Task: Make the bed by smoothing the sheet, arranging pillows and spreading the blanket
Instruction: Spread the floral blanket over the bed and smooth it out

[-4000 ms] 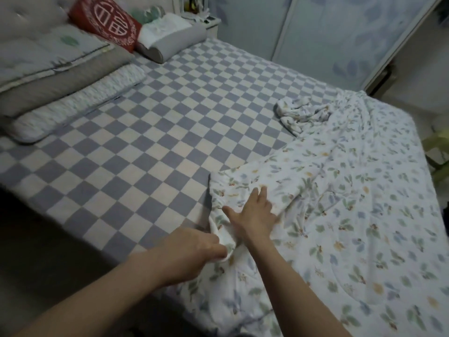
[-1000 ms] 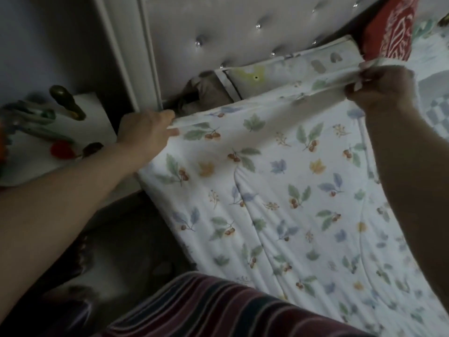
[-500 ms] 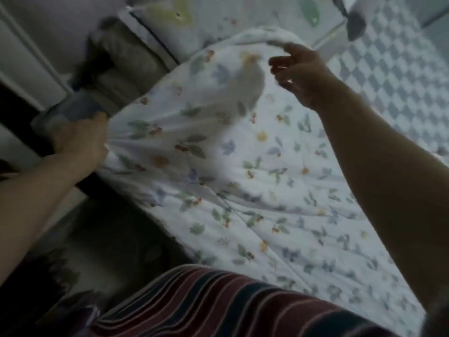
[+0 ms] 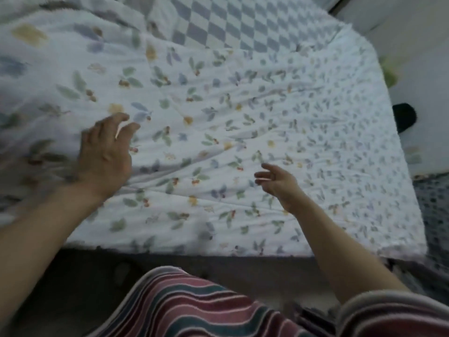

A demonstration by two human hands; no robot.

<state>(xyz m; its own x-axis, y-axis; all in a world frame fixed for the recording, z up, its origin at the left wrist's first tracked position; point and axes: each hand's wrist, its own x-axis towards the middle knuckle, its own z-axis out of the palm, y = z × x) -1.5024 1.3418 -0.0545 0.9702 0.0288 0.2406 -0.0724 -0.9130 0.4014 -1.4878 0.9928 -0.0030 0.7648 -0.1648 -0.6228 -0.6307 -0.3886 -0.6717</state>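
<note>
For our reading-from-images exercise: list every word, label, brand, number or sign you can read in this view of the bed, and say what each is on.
None: no readable text appears in this view.
The floral blanket carries only leaf and berry prints, no lettering.
The checked sheet shows plain squares.
The striped garment shows only stripes.
The left hand and right hand carry no writing.
</note>
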